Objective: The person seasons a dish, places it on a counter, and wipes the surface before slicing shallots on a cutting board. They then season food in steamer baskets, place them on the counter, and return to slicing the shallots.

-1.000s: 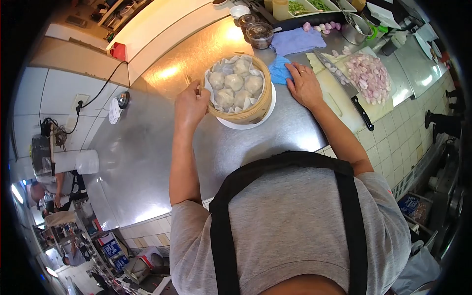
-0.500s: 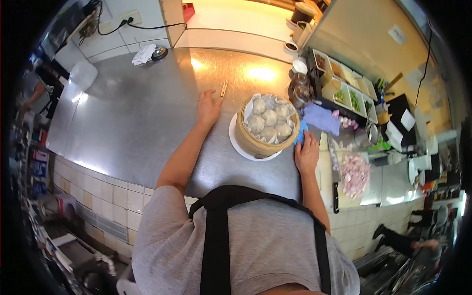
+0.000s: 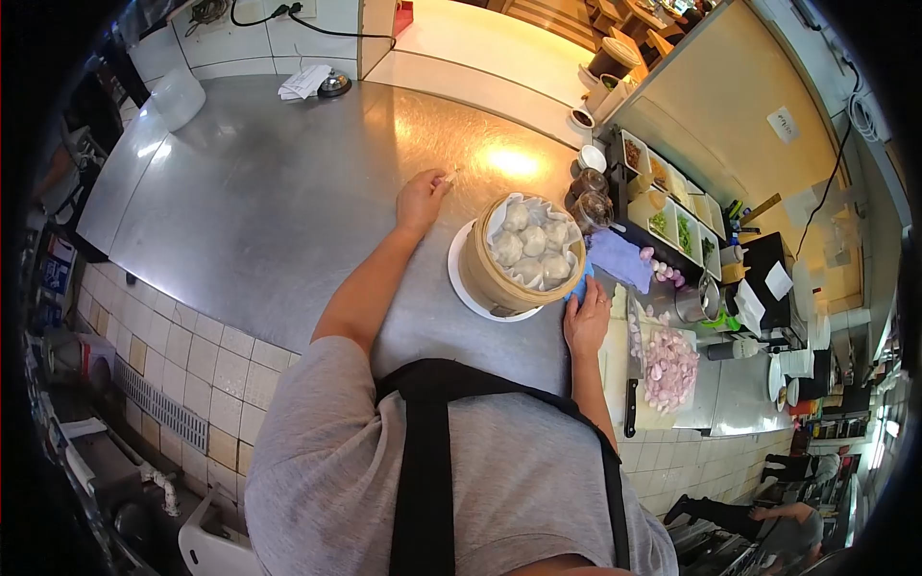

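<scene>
Left hand (image 3: 423, 200) grip now clamped on thin pale wooden stick (image 3: 450, 175), earlier lying loose on steel tabletop (image 3: 269, 211); right hand (image 3: 586, 324) grip apart, flat beside round bamboo steamer basket (image 3: 483, 282).

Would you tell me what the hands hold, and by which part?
The left hand pinches thin chopsticks by their near end; the right hand lies flat on the counter, holding nothing.

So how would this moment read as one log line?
left hand: gripping chopsticks | right hand: flat on steel counter, fingertips at blue cloth | bamboo steamer of dumplings on white plate, between hands
</scene>
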Tool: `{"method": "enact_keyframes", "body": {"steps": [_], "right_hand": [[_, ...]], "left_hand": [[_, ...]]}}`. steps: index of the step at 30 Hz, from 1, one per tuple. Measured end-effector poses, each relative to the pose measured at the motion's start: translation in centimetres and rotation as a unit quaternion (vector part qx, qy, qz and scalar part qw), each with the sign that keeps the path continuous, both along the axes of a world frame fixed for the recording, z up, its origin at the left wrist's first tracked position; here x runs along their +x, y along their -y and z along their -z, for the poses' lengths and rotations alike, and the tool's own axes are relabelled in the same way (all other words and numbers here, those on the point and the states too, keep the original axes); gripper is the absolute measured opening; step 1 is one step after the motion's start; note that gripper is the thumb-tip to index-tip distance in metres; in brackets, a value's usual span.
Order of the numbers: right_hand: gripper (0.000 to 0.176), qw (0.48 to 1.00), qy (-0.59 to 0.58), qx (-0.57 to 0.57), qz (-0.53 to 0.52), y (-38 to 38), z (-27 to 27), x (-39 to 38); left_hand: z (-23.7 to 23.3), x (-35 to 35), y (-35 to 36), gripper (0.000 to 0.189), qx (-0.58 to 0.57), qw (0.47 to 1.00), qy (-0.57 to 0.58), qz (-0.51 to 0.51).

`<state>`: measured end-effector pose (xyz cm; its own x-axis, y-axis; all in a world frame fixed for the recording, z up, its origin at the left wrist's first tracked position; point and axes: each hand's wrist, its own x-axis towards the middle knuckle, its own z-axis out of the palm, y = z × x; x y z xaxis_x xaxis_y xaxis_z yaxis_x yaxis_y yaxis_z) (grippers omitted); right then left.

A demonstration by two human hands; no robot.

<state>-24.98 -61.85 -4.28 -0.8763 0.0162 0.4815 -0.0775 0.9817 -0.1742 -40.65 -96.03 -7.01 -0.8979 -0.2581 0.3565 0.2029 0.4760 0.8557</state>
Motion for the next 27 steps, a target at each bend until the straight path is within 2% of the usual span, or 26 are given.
{"method": "enact_keyframes", "body": {"steps": [2,4,6,7,8,9,10,11,12,14,16,17,18,21,24,27], "right_hand": [[0.047,1.0,0.013,-0.012,0.001,0.2,-0.1,0.2],[0.045,0.999,0.001,-0.037,0.003,0.2,-0.4,0.3],[0.043,0.996,-0.048,-0.076,0.007,0.2,-0.7,0.7],[0.042,0.992,-0.07,-0.108,0.015,0.1,-0.9,1.1],[0.042,0.986,-0.091,-0.14,0.02,0.2,-0.9,2.0],[0.037,0.98,-0.106,-0.17,0.02,0.4,-0.8,3.1],[0.032,0.973,-0.117,-0.201,0.018,0.8,-0.6,4.5],[0.026,0.967,-0.057,-0.245,0.03,1.2,-0.6,6.3],[0.02,0.957,0.007,-0.289,0.037,1.8,-1.0,7.9],[0.015,0.933,0.142,-0.329,0.038,4.0,-3.1,10.3],[0.024,0.856,0.325,-0.401,-0.023,5.2,-3.2,10.7],[0.026,0.839,0.341,-0.415,-0.094,6.0,-3.7,10.6],[0.029,0.816,0.355,-0.425,-0.162,6.8,-4.2,10.5],[0.032,0.814,0.31,-0.386,-0.305,8.7,-2.9,10.1],[0.033,0.821,0.35,-0.373,-0.254,7.4,-3.5,10.2],[0.032,0.833,0.314,-0.45,-0.074,5.0,-6.2,10.8]], "left_hand": [[-0.9,2.4,0.2,0.023,0.019,1.0,0.002,-0.001],[-0.7,5.0,0.3,0.022,0.098,0.995,-0.009,0.012],[-0.1,8.6,0.9,0.022,0.089,0.994,-0.035,0.042],[-0.5,10.9,1.2,0.019,0.115,0.991,0.048,0.051],[-1.8,13.3,1.6,0.019,0.088,0.993,0.034,0.074],[-2.4,15.5,1.9,0.02,0.092,0.986,0.114,0.081],[-0.9,17.4,2.2,0.021,0.074,0.991,0.073,0.086],[-1.5,19.5,2.6,0.02,0.059,0.986,0.114,0.109],[-4.1,21.5,2.7,0.019,0.016,0.979,0.139,0.147],[-2.7,23.3,2.8,0.019,-0.02,0.954,0.148,0.26],[-3.2,23.1,1.5,0.02,0.033,0.931,0.064,0.358],[-3.4,23.3,0.8,0.021,0.061,0.912,0.026,0.404],[-3.6,23.0,0.1,0.021,0.034,0.901,0.016,0.433],[-4.1,21.5,-3.1,0.019,-0.021,0.87,-0.025,0.493],[-5.5,21.3,-4.3,0.017,-0.053,0.872,-0.048,0.484],[-4.4,21.0,-2.8,0.016,-0.088,0.923,0.0,0.376]]}}
